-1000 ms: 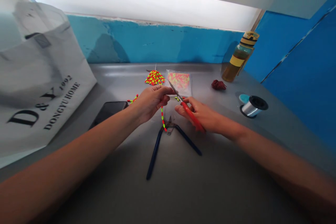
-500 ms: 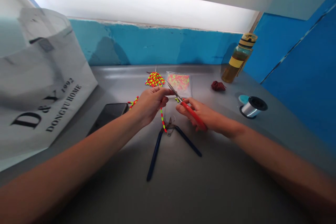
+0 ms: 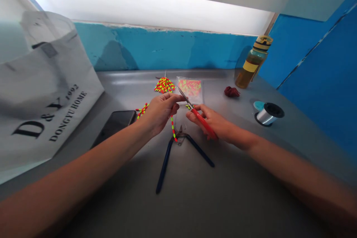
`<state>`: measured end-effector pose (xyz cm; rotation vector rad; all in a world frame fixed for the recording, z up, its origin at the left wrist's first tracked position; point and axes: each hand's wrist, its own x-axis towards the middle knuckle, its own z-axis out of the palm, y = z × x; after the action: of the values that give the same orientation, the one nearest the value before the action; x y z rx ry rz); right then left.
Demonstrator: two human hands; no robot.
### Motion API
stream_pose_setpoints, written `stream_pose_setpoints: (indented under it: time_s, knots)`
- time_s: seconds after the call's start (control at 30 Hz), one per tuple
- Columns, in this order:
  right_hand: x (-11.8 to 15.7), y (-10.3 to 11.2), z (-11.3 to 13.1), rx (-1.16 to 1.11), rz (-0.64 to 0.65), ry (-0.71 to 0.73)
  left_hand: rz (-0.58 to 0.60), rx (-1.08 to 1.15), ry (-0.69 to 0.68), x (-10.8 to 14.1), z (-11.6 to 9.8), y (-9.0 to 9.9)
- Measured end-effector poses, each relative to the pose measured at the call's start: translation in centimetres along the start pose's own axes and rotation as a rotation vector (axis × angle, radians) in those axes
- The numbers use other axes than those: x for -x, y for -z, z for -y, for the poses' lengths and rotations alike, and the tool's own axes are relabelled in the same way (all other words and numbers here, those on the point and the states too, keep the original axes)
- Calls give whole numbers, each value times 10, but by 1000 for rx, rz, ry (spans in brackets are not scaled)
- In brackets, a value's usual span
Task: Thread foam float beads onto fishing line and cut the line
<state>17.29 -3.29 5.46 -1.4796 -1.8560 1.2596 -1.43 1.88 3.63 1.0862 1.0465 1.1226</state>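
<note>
- right hand (image 3: 208, 123): fingers curled around red-handled scissors (image 3: 202, 122), tips at left fingertips
- left hand (image 3: 160, 111): fingers pressed together, pinching neon bead strand (image 3: 173, 128); grip partly hidden
- blue-handled pliers (image 3: 167, 163) on desk (image 3: 223, 182), below strand
- loose bead pile (image 3: 164, 85), clear bead bag (image 3: 190, 87) beyond

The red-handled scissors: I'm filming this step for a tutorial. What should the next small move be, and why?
Probably a small snip: close the red-handled scissors on the strand of yellow-and-red beads at the left hand's fingertips. The right hand holds the scissors with their tips beside those fingers, and the left hand pinches the strand, which hangs toward the blue-handled pliers.
</note>
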Motion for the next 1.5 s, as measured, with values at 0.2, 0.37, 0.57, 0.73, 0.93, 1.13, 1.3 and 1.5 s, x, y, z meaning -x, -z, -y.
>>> stream_pose_setpoints:
  time_s: [0.2, 0.37, 0.57, 0.73, 0.93, 1.13, 1.3, 1.5]
  knots:
    - [-2, -3, -6, 14, -28, 33, -9, 9, -3, 2, -3, -2]
    - [-2, -8, -10, -11, -53, 39, -38, 51, 30, 2, -3, -4]
    - [-5, -6, -11, -117, -35, 91, -37, 100, 104, 1, -9, -2]
    - [-3, 9, 6, -153, -157, 103, -21, 206, 259, -3, -19, 5]
    - [-9, 39, 13, -121, -377, 107, -13, 188, 256, -7, -17, 6]
    - [-27, 59, -18, 105, -488, 101, -16, -310, -64, -18, -34, 30]
    - [-31, 77, -26, 332, -604, 104, 202, -937, -5, -14, -44, 57]
    - [-34, 93, -32, 440, -702, 106, 349, -1274, 92, 4, -8, 48]
